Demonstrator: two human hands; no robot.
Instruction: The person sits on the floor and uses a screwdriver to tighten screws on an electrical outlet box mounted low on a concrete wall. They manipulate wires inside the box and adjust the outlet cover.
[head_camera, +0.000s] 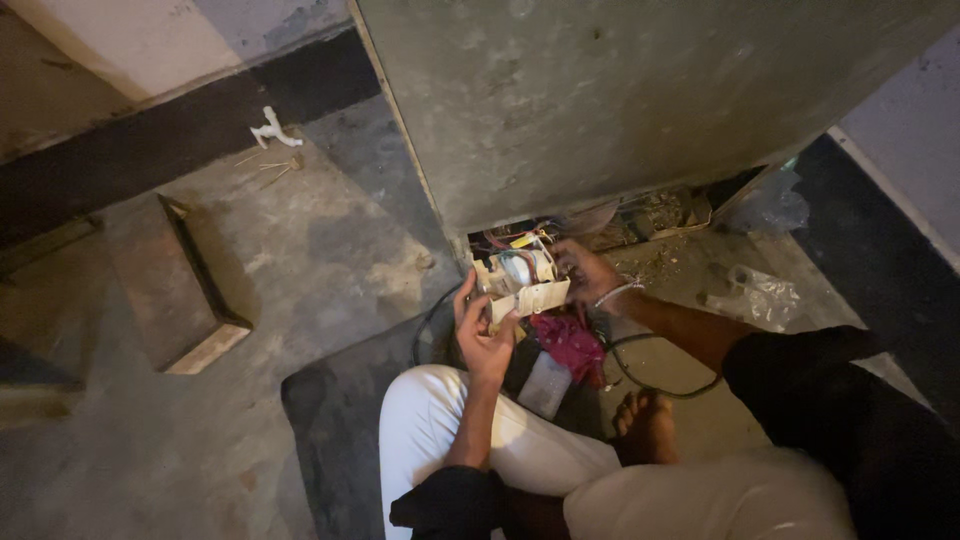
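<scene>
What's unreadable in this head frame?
- Left hand holds the beige part; its back is hidden behind its front.
- Right hand fingertips: hidden behind the part.
- Wires: too small and dark to trace.
- Cabinet opening: in shadow.

Rough, matt concrete floor (300, 260) is lying left of the hands; a crumpled pink cloth (570, 345) is sitting just below them; glossy clear plastic wrap (760, 295) is glinting to their right.
</scene>
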